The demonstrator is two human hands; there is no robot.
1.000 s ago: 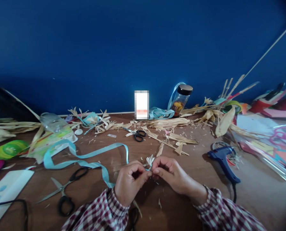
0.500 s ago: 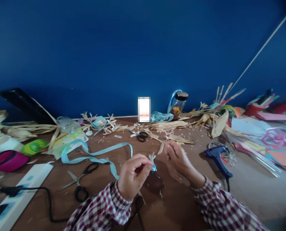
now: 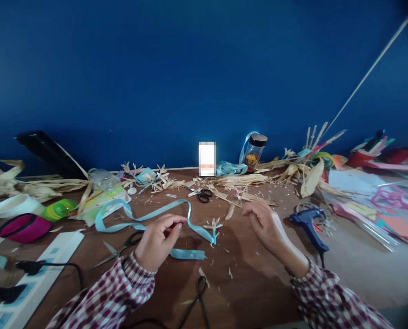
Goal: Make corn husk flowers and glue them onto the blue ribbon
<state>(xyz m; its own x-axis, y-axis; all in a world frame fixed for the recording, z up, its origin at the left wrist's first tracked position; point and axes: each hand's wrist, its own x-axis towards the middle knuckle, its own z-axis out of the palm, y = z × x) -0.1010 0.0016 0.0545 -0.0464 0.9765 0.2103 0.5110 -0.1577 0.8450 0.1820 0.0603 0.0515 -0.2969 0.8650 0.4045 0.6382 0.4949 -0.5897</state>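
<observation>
My left hand (image 3: 161, 242) is held low over the table, fingers partly bent, thumb and index a little apart. Its index fingertip comes up against a light blue ribbon (image 3: 200, 230), and I see no grip on it. At that ribbon's right end lies a small pale flower (image 3: 213, 225), made of husk-like strips, with blue below it. My right hand (image 3: 264, 228) hovers to the right of the flower, its fingers loosely bent downward with nothing visible in them. A loose ribbon end (image 3: 187, 254) lies just right of my left wrist.
Black-handled scissors (image 3: 116, 251) lie partly behind my left hand; a second pair (image 3: 204, 195) is farther back. A blue glue gun (image 3: 310, 228) lies at right, a white power strip (image 3: 49, 274) at left. Dried husks (image 3: 245, 179) and a black-lidded jar (image 3: 255, 153) line the wall.
My left hand has let go of the flower and moved left and away. The flower now lies in plain sight with its ribbon. My right hand has shifted slightly right; the view has moved slightly.
</observation>
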